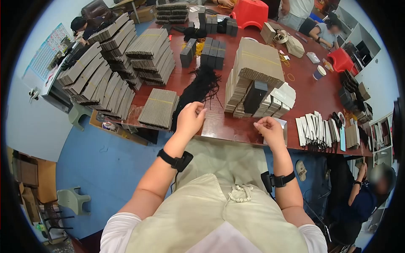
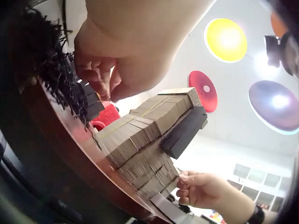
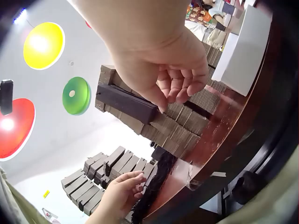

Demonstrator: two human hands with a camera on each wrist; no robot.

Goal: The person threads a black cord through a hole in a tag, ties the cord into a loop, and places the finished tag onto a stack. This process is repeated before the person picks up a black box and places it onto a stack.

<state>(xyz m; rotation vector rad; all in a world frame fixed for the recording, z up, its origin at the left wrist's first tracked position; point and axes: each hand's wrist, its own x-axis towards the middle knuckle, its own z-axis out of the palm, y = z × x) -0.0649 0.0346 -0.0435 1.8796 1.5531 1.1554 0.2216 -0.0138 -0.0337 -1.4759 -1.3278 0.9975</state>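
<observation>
Both hands hover over the table's front edge with loosely curled fingers, and nothing is visible in them. The left hand (image 1: pixel 190 120) is beside a heap of black cords (image 1: pixel 198 86); its thumb and fingertips come close together in the left wrist view (image 2: pixel 121 70). To the right, the right hand (image 1: pixel 271 131) hangs in front of a tall stack of grey-brown card bundles (image 1: pixel 259 61). A black block (image 1: pixel 255 97) leans upright against that stack. In the right wrist view, the right hand's (image 3: pixel 173 70) thumb tip overlaps the stack, and contact is unclear. A white box (image 3: pixel 245 51) lies beside it.
A low card bundle (image 1: pixel 158 108) sits left of the cords, with taller stacks (image 1: pixel 149 52) behind. Dark blocks (image 1: pixel 213 52) stand farther back. White strips (image 1: pixel 316 130), a paper cup (image 1: pixel 319 72) and red stools (image 1: pixel 249 13) are to the right and rear. Other people are around.
</observation>
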